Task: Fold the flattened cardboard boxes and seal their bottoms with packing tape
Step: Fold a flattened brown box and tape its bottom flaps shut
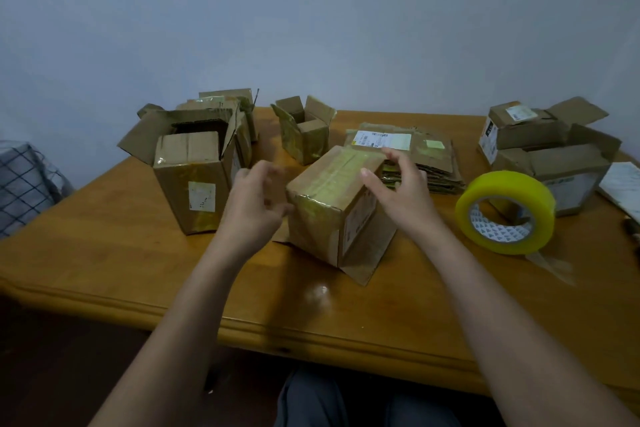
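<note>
- Box (332,204) stands taped-bottom-up mid-desk (104,253), long axis running away rightward.
- Right hand (398,191) nearer, fingers spread over its top.
- Left hand (256,204) loosely curled beside it, holding nothing.

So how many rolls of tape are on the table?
1. The yellow packing tape roll stands on edge at the right of the wooden table, in front of an open cardboard box. Others could be hidden inside the boxes.
</note>
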Action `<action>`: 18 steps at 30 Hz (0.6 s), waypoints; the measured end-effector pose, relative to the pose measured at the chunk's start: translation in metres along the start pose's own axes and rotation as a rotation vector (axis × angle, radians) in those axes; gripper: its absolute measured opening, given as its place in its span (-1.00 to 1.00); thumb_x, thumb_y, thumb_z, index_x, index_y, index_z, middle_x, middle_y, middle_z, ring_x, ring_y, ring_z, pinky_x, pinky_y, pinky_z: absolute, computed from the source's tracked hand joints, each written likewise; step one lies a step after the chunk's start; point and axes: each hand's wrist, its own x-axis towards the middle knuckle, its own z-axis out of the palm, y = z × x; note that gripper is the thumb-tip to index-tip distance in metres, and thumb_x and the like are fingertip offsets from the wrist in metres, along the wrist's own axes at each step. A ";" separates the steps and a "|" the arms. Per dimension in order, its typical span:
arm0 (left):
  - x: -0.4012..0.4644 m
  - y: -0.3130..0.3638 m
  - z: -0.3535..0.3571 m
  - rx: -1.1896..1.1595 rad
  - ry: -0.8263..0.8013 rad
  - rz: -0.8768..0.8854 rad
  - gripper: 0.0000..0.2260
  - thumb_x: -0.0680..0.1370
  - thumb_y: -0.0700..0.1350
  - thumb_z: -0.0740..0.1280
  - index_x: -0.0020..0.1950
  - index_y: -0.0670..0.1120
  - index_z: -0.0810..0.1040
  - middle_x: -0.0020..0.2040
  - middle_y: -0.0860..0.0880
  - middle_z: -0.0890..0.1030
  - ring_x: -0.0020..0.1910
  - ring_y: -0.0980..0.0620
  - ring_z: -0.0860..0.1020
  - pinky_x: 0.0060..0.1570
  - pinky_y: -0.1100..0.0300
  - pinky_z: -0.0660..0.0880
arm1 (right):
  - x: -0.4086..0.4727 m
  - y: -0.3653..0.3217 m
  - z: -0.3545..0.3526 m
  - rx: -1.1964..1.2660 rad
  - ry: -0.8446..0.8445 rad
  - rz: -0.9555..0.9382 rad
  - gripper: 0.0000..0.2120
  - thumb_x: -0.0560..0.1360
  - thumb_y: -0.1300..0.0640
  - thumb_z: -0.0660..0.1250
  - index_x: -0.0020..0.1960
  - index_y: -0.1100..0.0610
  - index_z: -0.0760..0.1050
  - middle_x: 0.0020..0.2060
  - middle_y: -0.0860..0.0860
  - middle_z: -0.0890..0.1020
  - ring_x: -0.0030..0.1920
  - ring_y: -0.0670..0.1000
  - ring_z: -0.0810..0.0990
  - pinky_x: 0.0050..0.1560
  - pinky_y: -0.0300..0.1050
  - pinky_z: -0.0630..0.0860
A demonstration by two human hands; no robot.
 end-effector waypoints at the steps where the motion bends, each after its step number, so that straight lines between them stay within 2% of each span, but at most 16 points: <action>1: -0.004 0.001 0.003 -0.015 0.094 -0.057 -0.80 0.54 -0.15 0.41 0.15 -0.02 0.53 0.06 0.01 0.55 0.03 0.04 0.56 0.02 0.02 0.61 | 0.005 -0.003 0.002 0.008 -0.046 0.062 -0.33 0.47 -0.24 0.35 0.49 -0.10 0.21 0.44 -0.03 0.27 0.48 0.05 0.19 0.37 0.08 0.31; 2: -0.010 0.005 0.006 -0.051 0.133 -0.114 -0.89 0.58 -0.06 0.36 0.06 -0.05 0.56 -0.04 0.00 0.60 -0.05 0.04 0.60 -0.03 -0.01 0.63 | 0.009 -0.006 0.004 0.037 -0.083 0.109 -0.23 0.43 -0.28 0.36 0.53 -0.08 0.14 0.50 -0.01 0.23 0.50 0.07 0.18 0.40 0.12 0.28; 5: -0.023 0.017 0.018 -0.123 0.092 -0.205 -0.68 0.62 0.14 0.23 -0.17 -0.03 0.58 -0.20 -0.03 0.66 -0.16 0.02 0.65 -0.11 -0.06 0.64 | 0.012 -0.014 0.015 0.099 -0.106 0.170 0.00 0.32 -0.36 0.39 0.58 0.00 0.03 0.55 0.03 0.15 0.51 0.10 0.18 0.43 0.15 0.28; 7: -0.026 0.025 0.019 -0.162 0.115 -0.216 -0.66 0.59 0.21 0.23 -0.19 -0.01 0.56 -0.19 -0.02 0.65 -0.16 0.03 0.64 -0.13 -0.06 0.64 | 0.007 -0.014 0.023 0.071 -0.064 0.199 0.06 0.28 -0.34 0.44 0.58 0.05 0.04 0.52 0.05 0.15 0.49 0.12 0.20 0.38 0.13 0.32; 9: -0.025 0.026 0.022 -0.170 0.164 -0.229 -0.68 0.55 0.20 0.31 -0.09 -0.05 0.58 -0.13 0.02 0.63 -0.17 0.10 0.60 -0.22 0.05 0.63 | -0.001 -0.011 0.032 0.034 -0.015 0.238 0.06 0.25 -0.32 0.49 0.55 0.08 0.09 0.46 0.06 0.19 0.43 0.11 0.26 0.30 0.09 0.39; 11: -0.025 0.026 0.028 -0.208 0.186 -0.258 -0.63 0.51 0.10 0.42 0.18 -0.12 0.59 0.00 0.03 0.62 -0.14 0.18 0.54 -0.30 0.27 0.55 | -0.007 -0.008 0.036 0.033 0.040 0.249 -0.07 0.26 -0.27 0.52 0.46 0.09 0.21 0.32 0.04 0.26 0.29 0.04 0.35 0.13 -0.06 0.48; 12: -0.026 0.025 0.030 -0.260 0.194 -0.277 -0.58 0.50 0.05 0.45 0.27 -0.14 0.55 0.08 0.00 0.62 -0.09 0.17 0.55 -0.28 0.31 0.52 | -0.009 -0.007 0.036 0.045 0.071 0.242 -0.18 0.29 -0.23 0.53 0.38 0.08 0.27 0.25 0.01 0.28 0.21 -0.01 0.36 0.02 -0.14 0.47; 14: -0.026 0.022 0.030 -0.376 0.194 -0.308 -0.55 0.50 -0.04 0.46 0.35 -0.14 0.50 0.18 -0.03 0.61 0.06 0.08 0.58 -0.19 0.26 0.57 | -0.009 0.000 0.029 0.100 0.117 0.233 -0.44 0.37 -0.15 0.50 0.22 0.05 0.37 0.18 -0.03 0.34 0.15 -0.05 0.39 -0.08 -0.20 0.47; 16: -0.026 0.020 0.029 -0.467 0.168 -0.325 -0.56 0.52 -0.09 0.45 0.37 -0.13 0.49 0.19 -0.04 0.62 0.13 0.03 0.59 -0.06 0.14 0.62 | -0.009 0.009 0.020 0.166 0.174 0.205 -0.69 0.45 -0.08 0.44 0.09 0.05 0.47 0.15 0.00 0.48 0.14 0.00 0.48 -0.05 -0.10 0.56; 18: -0.027 0.020 0.027 -0.518 0.152 -0.323 -0.60 0.54 -0.15 0.41 0.37 -0.12 0.49 0.17 -0.05 0.63 0.12 0.01 0.61 0.01 0.09 0.62 | -0.013 0.014 0.012 0.162 0.220 0.162 -0.84 0.52 -0.02 0.38 0.00 0.05 0.53 0.07 0.01 0.57 0.10 0.02 0.53 -0.03 -0.05 0.58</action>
